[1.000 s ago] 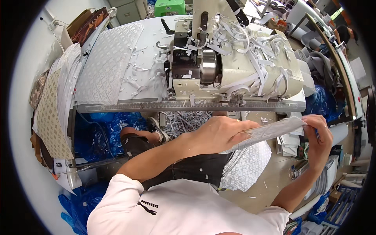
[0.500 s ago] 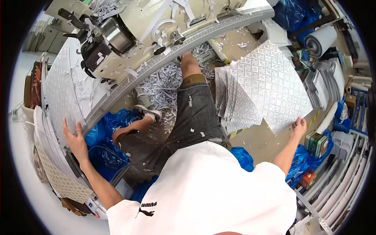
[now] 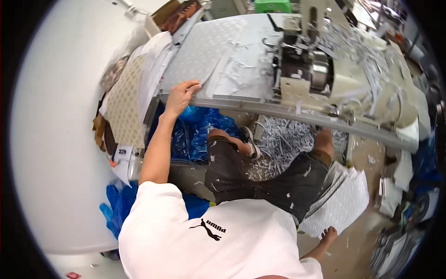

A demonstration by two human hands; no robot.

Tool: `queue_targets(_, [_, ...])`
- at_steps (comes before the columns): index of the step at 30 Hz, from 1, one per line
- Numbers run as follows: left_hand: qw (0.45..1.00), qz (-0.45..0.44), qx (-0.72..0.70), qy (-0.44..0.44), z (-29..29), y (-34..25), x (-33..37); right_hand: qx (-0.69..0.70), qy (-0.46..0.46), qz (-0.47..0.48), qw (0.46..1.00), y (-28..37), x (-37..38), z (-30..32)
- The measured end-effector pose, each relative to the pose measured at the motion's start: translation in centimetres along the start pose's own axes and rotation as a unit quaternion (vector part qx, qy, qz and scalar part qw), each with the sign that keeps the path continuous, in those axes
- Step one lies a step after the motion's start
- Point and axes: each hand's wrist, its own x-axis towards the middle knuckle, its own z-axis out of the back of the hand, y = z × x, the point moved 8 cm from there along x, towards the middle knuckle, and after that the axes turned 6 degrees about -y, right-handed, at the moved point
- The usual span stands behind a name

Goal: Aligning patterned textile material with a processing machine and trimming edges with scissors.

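Note:
My left hand (image 3: 180, 98) reaches to the table's near edge, its fingers closed on the front corner of a pale patterned sheet (image 3: 204, 46). That sheet lies flat on top of others on the white tabletop. Low at the right, my right hand (image 3: 329, 233) is beside the near edge of a fanned stack of silvery patterned sheets (image 3: 341, 202). Its fingers are loosely bent and look apart; I see nothing between them. The stack sits next to my right leg. Right of the tabletop sheets stands a cream machine (image 3: 297, 86) with a shiny metal wheel (image 3: 320, 69).
A grey metal rail (image 3: 260, 107) runs along the table front. Paper shreds (image 3: 288, 144) cover the floor between my legs, and curled strips litter the machine. Blue plastic bags (image 3: 200, 132) lie under the table. Beige dotted sheets (image 3: 123, 102) hang at the left; a green box (image 3: 272, 6) stands behind.
The view has swung left. My left hand has gone from spread fingers beside the tabletop sheets to fingers closed at a sheet's front corner. My right hand remains near the silvery stack.

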Motion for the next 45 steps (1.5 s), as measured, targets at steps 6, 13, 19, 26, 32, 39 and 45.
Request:
queue_targets(6, [0.999, 0.035, 0.001, -0.034, 0.6, 2.3, -0.5, -0.029, 0.183, 0.268, 0.946, 21.0, -16.5, -12.8])
queue_targets(13, [0.99, -0.048, -0.039, -0.125, 5.0, -5.6, -6.9, 0.022, 0.447, 0.469, 0.762, 34.2, -43.2, -24.2])
queue_targets(19, [0.928, -0.32, -0.181, 0.054, 1.3, -15.9, -19.7, 0.007, 0.631, 0.42, 0.652, 35.2, -56.0, -35.3])
queue_targets(26, [0.962, -0.12, -0.238, 0.065, -1.5, -10.8, -20.9, -0.035, 0.561, 0.389, 0.73, 36.5, -54.9, -37.1])
queue_targets(32, [0.874, 0.169, -0.433, -0.14, 4.0, 0.5, -13.3, -0.005, 0.613, 0.454, 0.647, 37.0, -57.2, -30.7])
queue_targets(39, [0.843, 0.233, -0.483, 0.046, 1.3, -4.9, -8.5, 0.123, 0.516, 0.44, 0.724, 41.9, -57.7, -27.8])
queue_targets(45, [0.816, 0.222, -0.53, 0.065, -0.6, -7.7, -4.5, 0.092, 0.417, 0.454, 0.782, 44.0, -54.9, -28.5])
